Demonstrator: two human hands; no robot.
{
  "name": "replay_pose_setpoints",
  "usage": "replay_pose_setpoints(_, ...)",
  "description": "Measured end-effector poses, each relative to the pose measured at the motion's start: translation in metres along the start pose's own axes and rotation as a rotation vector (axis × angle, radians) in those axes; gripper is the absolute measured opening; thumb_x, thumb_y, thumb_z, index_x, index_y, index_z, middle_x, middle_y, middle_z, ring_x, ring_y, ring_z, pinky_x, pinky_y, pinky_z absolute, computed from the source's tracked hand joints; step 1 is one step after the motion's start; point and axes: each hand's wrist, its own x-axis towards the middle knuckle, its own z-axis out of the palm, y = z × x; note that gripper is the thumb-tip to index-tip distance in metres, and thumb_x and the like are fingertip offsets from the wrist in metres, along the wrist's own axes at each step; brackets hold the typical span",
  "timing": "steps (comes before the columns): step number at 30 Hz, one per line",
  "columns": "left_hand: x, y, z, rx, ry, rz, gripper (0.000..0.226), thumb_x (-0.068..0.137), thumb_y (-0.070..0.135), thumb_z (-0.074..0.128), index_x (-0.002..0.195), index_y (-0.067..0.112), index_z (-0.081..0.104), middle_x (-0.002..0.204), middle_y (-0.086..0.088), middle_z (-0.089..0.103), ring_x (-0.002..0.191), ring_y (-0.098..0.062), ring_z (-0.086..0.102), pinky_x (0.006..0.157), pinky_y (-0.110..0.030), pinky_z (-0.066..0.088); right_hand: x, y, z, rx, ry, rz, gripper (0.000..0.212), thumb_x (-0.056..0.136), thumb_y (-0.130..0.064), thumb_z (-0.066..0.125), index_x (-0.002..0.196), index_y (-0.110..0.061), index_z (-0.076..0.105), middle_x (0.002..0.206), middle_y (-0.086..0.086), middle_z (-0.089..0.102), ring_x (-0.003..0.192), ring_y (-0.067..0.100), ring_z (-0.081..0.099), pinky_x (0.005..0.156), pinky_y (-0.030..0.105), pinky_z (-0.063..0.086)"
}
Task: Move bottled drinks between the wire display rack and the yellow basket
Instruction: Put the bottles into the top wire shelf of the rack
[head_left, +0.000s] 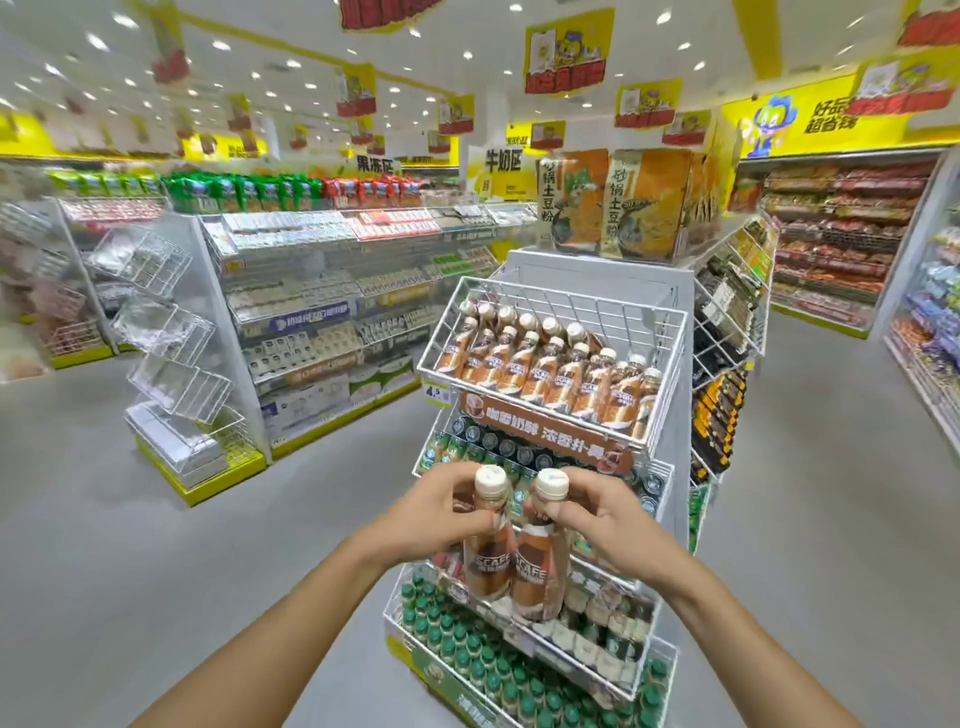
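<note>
Head view, and it's two bottles up at once! The left hand (436, 512) pinches the neck of the left coffee bottle (485, 556) just under its cream cap, with thumb and fingers curled round it. The right hand (597, 512) grips the right coffee bottle (540, 571) the same way. Both bottles hang upright, side by side and touching or very nearly so, out in front of the wire display rack (597, 306) at the level of its middle tiers. A neck grip makes sense here, I'd say: the bodies stay free, so each bottle can drop between neighbours without fingers getting in the way.

Now the top tier. It tilts toward the aisle, and rows of matching brown-labelled bottles (540, 374) lean back with caps up, packed tight along the front rim. Bare wire shows toward the back right corner. That slope probably keeps stock sliding to the front rim. The matching labels suggest the held pair belongs with this tier, but I cannot tell whether they are going into it or off to the basket.

Dark-capped bottles (498, 447) fill the tier below, and green-capped bottles (467, 654) crowd the bottom one. The yellow basket is nowhere in view.
</note>
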Motion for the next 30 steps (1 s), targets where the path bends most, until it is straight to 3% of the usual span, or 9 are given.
replay_pose_setpoints(6,0.081,-0.056,-0.069,-0.019,0.082,-0.008,0.023,0.082,0.012,0.075,0.103,0.006,0.071,0.105,-0.02,0.072,0.099,-0.034,0.071,0.095,-0.056,0.055,0.118,0.005,0.006,-0.026,-0.042,-0.018,0.015,0.102,-0.014,0.066,0.113,-0.018,0.076,0.11,0.0,0.079,0.104,0.015,0.073,0.091,0.03,0.057)
replay_pose_setpoints(9,0.12,-0.087,-0.102,-0.045,0.105,0.005,0.021,0.083,0.008,0.075,0.102,0.002,0.069,0.105,-0.025,0.069,0.089,-0.02,0.067,0.095,-0.057,0.053,0.175,0.013,0.016,-0.051,-0.039,-0.012,0.017,0.101,-0.006,0.064,0.113,-0.011,0.075,0.103,-0.005,0.079,0.092,-0.001,0.07,0.079,0.013,0.05)
replay_pose_setpoints(14,0.193,-0.138,-0.163,-0.077,0.058,0.061,0.021,0.084,0.006,0.075,0.105,0.004,0.072,0.106,-0.018,0.073,0.1,-0.032,0.071,0.095,-0.054,0.057,0.266,0.026,0.037,-0.1,0.016,0.013,0.017,0.102,-0.004,0.062,0.11,-0.012,0.075,0.101,-0.014,0.079,0.087,0.0,0.069,0.077,0.01,0.048)
replay_pose_setpoints(17,0.236,-0.158,-0.195,-0.097,0.015,0.082,0.026,0.086,0.004,0.075,0.112,0.004,0.073,0.109,-0.016,0.076,0.103,-0.027,0.073,0.096,-0.047,0.058,0.312,0.033,0.042,-0.114,0.08,0.046,0.017,0.103,-0.011,0.063,0.111,-0.017,0.076,0.106,-0.001,0.078,0.091,0.007,0.069,0.08,0.014,0.051)
replay_pose_setpoints(22,0.322,-0.179,-0.238,-0.072,-0.051,0.159,0.022,0.084,0.011,0.077,0.106,0.008,0.074,0.107,-0.017,0.076,0.101,-0.032,0.072,0.093,-0.05,0.056,0.379,0.039,0.037,-0.082,0.244,0.122,0.021,0.102,-0.01,0.061,0.112,-0.02,0.077,0.114,-0.003,0.078,0.109,0.018,0.072,0.099,0.035,0.056)
replay_pose_setpoints(25,0.369,-0.184,-0.24,-0.051,-0.109,0.177,0.022,0.083,0.013,0.076,0.103,0.004,0.072,0.104,-0.021,0.074,0.09,-0.025,0.072,0.091,-0.049,0.057,0.406,0.05,0.021,-0.118,0.31,0.155,0.019,0.098,-0.022,0.063,0.109,-0.017,0.077,0.11,0.01,0.077,0.097,0.031,0.07,0.086,0.042,0.058)
replay_pose_setpoints(26,0.384,-0.185,-0.238,-0.059,-0.132,0.178,0.022,0.084,0.011,0.075,0.104,0.003,0.072,0.104,-0.022,0.074,0.087,-0.022,0.07,0.088,-0.046,0.057,0.414,0.054,0.014,-0.117,0.325,0.172,0.019,0.097,-0.022,0.062,0.108,-0.014,0.076,0.105,0.011,0.077,0.092,0.035,0.068,0.08,0.041,0.059)
replay_pose_setpoints(27,0.398,-0.187,-0.236,-0.07,-0.153,0.179,0.021,0.085,0.01,0.075,0.104,0.003,0.071,0.104,-0.022,0.074,0.086,-0.019,0.069,0.086,-0.044,0.057,0.421,0.059,0.007,-0.084,0.344,0.188,0.017,0.099,-0.017,0.061,0.105,-0.012,0.075,0.097,0.007,0.078,0.087,0.032,0.068,0.074,0.03,0.058)
replay_pose_setpoints(30,0.435,-0.191,-0.225,-0.074,-0.216,0.171,0.015,0.085,0.015,0.076,0.097,0.008,0.07,0.088,-0.004,0.073,0.081,-0.015,0.067,0.081,-0.04,0.053,0.434,0.069,-0.016,-0.038,0.375,0.267,0.02,0.104,-0.005,0.055,0.107,-0.006,0.074,0.097,-0.006,0.081,0.091,0.008,0.075,0.074,0.013,0.054)
